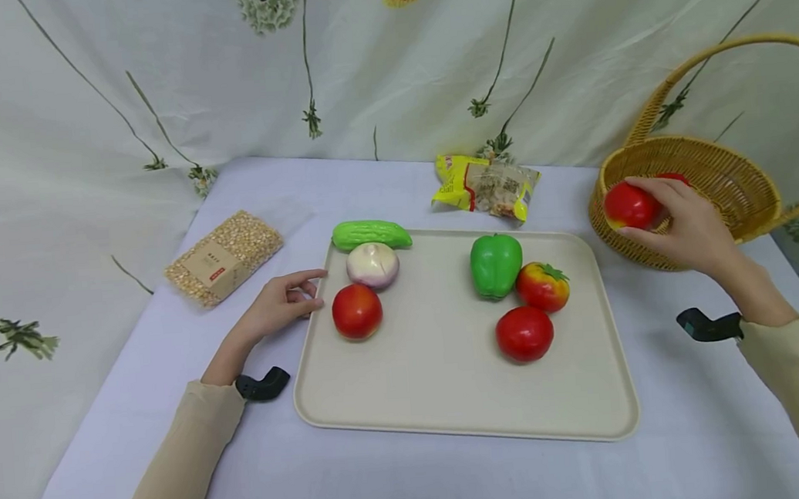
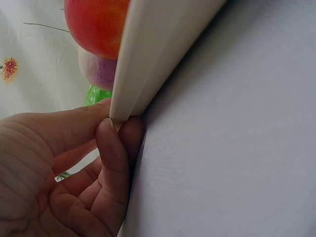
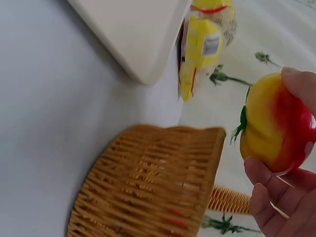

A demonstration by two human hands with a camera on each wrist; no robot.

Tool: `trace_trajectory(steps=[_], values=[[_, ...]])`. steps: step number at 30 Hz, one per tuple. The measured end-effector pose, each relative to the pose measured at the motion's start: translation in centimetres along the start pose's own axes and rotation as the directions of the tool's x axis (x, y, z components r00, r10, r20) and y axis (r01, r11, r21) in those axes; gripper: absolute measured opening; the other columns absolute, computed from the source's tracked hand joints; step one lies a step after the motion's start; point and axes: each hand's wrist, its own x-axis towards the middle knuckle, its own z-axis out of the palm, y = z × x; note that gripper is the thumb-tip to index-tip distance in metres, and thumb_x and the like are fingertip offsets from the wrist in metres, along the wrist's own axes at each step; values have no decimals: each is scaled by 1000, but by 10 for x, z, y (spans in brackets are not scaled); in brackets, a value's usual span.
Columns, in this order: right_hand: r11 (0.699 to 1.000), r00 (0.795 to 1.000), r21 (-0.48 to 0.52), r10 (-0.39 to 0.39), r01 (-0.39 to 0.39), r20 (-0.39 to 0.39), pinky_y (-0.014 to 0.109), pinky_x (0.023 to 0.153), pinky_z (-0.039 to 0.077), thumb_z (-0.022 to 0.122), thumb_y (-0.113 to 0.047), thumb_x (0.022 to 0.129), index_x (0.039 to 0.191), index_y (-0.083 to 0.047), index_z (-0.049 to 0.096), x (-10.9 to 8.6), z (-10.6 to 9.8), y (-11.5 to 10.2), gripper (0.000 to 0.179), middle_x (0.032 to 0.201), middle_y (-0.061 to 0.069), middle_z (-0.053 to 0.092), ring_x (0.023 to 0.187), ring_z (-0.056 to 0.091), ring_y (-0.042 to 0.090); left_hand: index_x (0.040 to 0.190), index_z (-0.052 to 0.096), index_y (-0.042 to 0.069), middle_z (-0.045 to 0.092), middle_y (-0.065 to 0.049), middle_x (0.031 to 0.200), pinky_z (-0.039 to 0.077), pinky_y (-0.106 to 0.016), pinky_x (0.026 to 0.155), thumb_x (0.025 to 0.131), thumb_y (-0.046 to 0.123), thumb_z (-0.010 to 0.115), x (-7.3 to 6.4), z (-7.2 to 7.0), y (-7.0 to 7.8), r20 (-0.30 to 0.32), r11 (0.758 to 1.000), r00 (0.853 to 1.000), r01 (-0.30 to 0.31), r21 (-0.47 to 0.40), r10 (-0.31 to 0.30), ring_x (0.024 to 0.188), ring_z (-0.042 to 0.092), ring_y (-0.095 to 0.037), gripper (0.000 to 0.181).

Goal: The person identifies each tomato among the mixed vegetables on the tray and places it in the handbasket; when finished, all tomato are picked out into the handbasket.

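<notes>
Head: white tablecloth (image 1: 457, 481), floral backdrop (image 1: 373, 66).

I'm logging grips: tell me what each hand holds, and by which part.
The right hand holds a round, glossy red-and-yellow tomato by its sides; the left hand pinches a beige rectangular tray by its left rim.

Soft, diffuse light with faint shadows

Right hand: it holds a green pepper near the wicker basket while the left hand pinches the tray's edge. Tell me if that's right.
The held thing is wrong: near the wicker basket, the right hand holds a red-and-yellow tomato, as the right wrist view shows. The green pepper lies on the tray, whose edge the left hand does pinch.
</notes>
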Motion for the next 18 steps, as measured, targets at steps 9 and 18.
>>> trace_trajectory(steps=[9,18], values=[[994,994,4,109,-109,2,64,80,43,68,-24,85,142,-7,36,6,-6,30,68,130,32,42,107,41,46,133,50,4,56,-15,96,45,-16,57,86,13,66,0,1,0,-1,1000,1000,4,7,-4,57,49,-2,51],[978,967,15,202,-207,157,64,83,40,63,-31,88,141,0,32,14,-4,54,69,129,33,41,104,41,47,133,49,3,54,-15,94,48,-16,58,86,11,65,0,1,-1,5,1000,1000,-6,-14,6,56,48,-2,50]])
